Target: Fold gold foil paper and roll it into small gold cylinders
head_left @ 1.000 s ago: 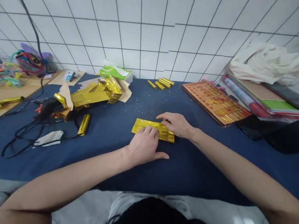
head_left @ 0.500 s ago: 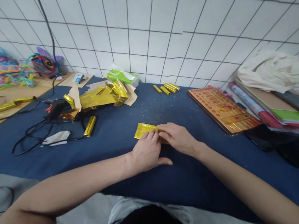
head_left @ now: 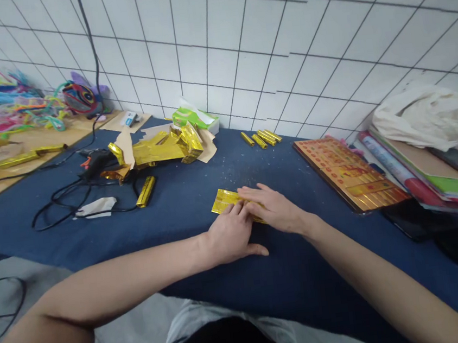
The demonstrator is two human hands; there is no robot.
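A small piece of shiny gold foil paper [head_left: 224, 200] lies on the blue cloth, partly hidden under both hands. My left hand [head_left: 230, 234] presses down on it with its fingers, the thumb stretched out to the side. Over the paper's right part lies my right hand [head_left: 272, 206], its fingers extended and close to the left fingertips. What is under the right palm is mostly hidden; a gold edge shows below it. To the left, a rolled gold foil tube [head_left: 146, 191] rests on the cloth.
Several gold tubes [head_left: 259, 141] lie near the tiled wall. Crumpled gold foil [head_left: 157, 149], a black glue gun [head_left: 99, 162] with a looped cord, and a green tissue pack [head_left: 194, 118] are at back left. At right are an orange-gold booklet stack [head_left: 347, 172] and white cloth [head_left: 419, 116].
My right hand's fingers have straightened and spread from a bent grip at the paper. The left hand stays pressed on it. The whole view has shifted slightly.
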